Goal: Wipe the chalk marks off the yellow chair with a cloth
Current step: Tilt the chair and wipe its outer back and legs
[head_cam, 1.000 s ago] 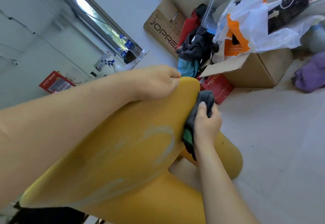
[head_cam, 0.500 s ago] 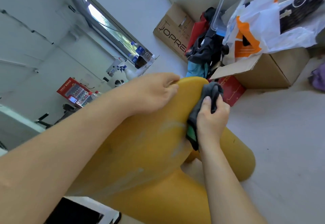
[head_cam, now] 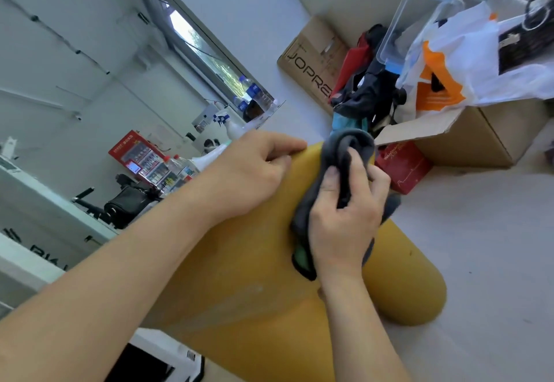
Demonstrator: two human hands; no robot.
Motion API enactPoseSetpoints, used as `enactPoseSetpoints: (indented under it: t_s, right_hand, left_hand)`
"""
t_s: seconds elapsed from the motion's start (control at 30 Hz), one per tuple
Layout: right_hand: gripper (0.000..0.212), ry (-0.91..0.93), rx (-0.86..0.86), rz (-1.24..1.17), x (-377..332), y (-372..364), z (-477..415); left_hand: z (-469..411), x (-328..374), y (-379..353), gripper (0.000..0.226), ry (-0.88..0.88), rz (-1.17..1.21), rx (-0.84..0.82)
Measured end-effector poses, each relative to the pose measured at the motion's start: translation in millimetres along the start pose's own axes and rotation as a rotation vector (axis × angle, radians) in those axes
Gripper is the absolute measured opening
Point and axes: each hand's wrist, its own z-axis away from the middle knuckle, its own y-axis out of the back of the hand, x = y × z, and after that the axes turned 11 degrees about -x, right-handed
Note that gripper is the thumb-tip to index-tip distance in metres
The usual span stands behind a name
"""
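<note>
The left hand grips the top edge of the yellow chair, its fingers curled over the rim, and faint pale chalk marks show lower down on the chair's back. Just to the right, the right hand clutches a bunched grey cloth and presses it against the chair near the top. A cardboard box sits on the floor beyond.

Bright daylight, wide-angle distortion, slight blur
</note>
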Motion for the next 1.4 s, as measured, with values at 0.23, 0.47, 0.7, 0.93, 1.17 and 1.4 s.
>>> enactPoseSetpoints:
  t_s: [0.23,0.47,0.7,0.93,1.17,1.4]
  right_hand:
    - [0.036,-0.885,-0.093,-0.222,101.5,15.6,17.5]
    - [0.037,0.123,-0.078,0.011,-53.3,-18.8,2.7]
    - [0.041,-0.650,-0.047,-0.139,77.4,7.9,5.1]
    - [0.037,-0.312,-0.034,-0.135,9.0,-1.9,-6.9]
    - [0.034,0.084,-0.060,-0.001,8.1,-9.6,-19.3]
    - [0.039,-0.184,0.043,-0.030,-9.1,-17.2,14.6]
  left_hand:
    - [-1.7,8.0,-2.9,0.038,0.064,-0.063,0.074]
    - [-15.0,6.0,2.1,0.034,0.046,0.144,0.117]
    - [6.3,-3.8,8.3,0.040,0.081,-0.101,-0.074]
    - [1.6,-6.3,-0.2,0.035,0.086,0.011,0.006]
    - [20.7,-13.4,15.8,0.033,0.169,0.310,-0.072]
    - [9.5,-16.5,5.1,0.028,0.178,0.379,0.104]
